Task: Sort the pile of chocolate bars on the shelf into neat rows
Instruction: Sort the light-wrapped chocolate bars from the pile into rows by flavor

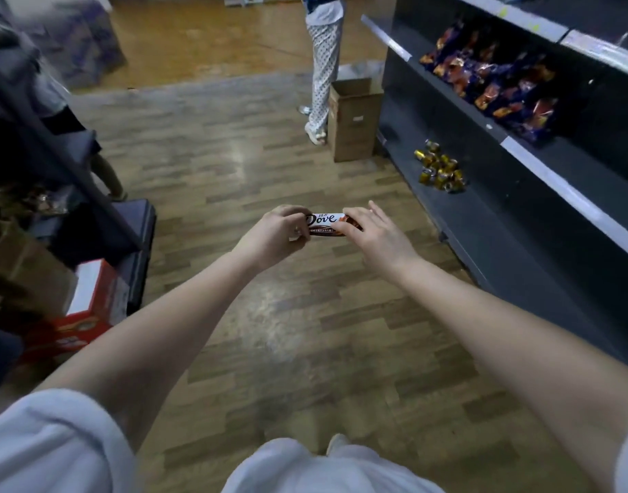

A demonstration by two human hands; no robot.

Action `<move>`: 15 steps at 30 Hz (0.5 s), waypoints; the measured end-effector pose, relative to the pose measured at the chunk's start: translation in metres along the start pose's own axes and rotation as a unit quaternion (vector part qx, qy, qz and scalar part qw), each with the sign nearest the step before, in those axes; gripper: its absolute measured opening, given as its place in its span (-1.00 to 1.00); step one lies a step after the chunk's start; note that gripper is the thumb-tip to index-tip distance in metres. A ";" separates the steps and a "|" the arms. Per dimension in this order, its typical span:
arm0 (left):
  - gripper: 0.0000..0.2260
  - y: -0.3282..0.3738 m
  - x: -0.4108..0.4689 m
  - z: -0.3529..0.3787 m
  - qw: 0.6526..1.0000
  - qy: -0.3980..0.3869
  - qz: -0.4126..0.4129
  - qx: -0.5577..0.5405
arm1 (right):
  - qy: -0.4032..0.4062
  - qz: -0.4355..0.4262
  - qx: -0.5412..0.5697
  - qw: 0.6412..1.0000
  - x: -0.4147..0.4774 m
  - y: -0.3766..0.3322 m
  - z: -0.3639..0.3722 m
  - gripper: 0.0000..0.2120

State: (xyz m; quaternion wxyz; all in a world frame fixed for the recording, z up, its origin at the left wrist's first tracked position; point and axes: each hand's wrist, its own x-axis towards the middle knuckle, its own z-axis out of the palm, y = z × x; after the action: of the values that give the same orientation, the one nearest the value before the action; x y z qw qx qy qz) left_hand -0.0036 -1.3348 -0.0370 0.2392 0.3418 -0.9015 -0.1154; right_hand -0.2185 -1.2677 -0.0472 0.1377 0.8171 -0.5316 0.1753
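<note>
Chocolate bar (325,225), brown and white with "Dove" printed on the wrapper, is held level in the air at the middle of the frame, over the wood-patterned floor (270,350) and to the left of the dark grey shelf (483,222). The left hand (275,234) has its fingers curled round the bar's left end. The right hand (376,236) pinches the right end between thumb and fingers, with the outer fingers stretched out straight. Both bare forearms reach in from the bottom corners.

At the upper right, a pile of purple and orange packets (494,83) lies jumbled on an upper board of the shelf. Below it, on a lower board, sits a small heap of gold-wrapped sweets (439,169). An open cardboard box (353,119) stands on the floor at the shelf's far end, with another person (321,65) standing just beside it. A red and white box (92,300) sits at the lower left.
</note>
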 end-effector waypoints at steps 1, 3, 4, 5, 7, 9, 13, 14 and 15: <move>-0.91 -0.006 0.012 0.002 1.000 0.005 -0.002 0.003 | 0.003 -0.003 0.005 1.000 0.011 0.011 0.008 -0.51; -0.91 -0.020 0.035 0.007 1.000 0.013 -0.012 0.005 | 0.005 0.000 0.016 1.000 0.031 0.030 0.022 -0.41; -0.91 -0.027 0.046 0.009 1.000 0.016 -0.016 0.006 | 0.002 0.000 0.023 1.000 0.041 0.038 0.027 -0.38; -0.92 -0.035 0.056 0.012 1.000 0.017 -0.020 0.006 | 0.004 -0.002 0.028 1.000 0.051 0.047 0.035 -0.38; -0.93 -0.053 0.075 0.017 0.999 0.022 -0.030 -0.001 | 0.005 -0.013 0.031 0.999 0.072 0.065 0.049 -0.42; -0.94 -0.075 0.097 0.022 0.999 0.025 -0.041 -0.009 | 0.001 -0.018 0.029 0.999 0.093 0.082 0.064 -0.48; -0.91 -0.129 0.153 0.031 0.999 0.020 -0.029 -0.013 | -0.006 -0.015 0.010 1.000 0.141 0.120 0.095 -0.56; -0.89 -0.143 0.170 0.032 1.000 0.020 -0.017 -0.014 | 0.008 -0.014 0.006 1.000 0.155 0.130 0.101 -0.56; -0.88 -0.158 0.188 0.033 1.000 0.020 -0.005 -0.017 | 0.022 -0.012 0.003 1.000 0.169 0.141 0.108 -0.54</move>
State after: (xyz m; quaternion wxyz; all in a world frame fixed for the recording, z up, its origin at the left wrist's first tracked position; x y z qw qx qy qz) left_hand -0.0538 -1.5764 -0.0581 0.2620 0.3449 -0.8927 -0.1249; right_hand -0.2697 -1.5069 -0.0658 0.1487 0.8200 -0.5180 0.1928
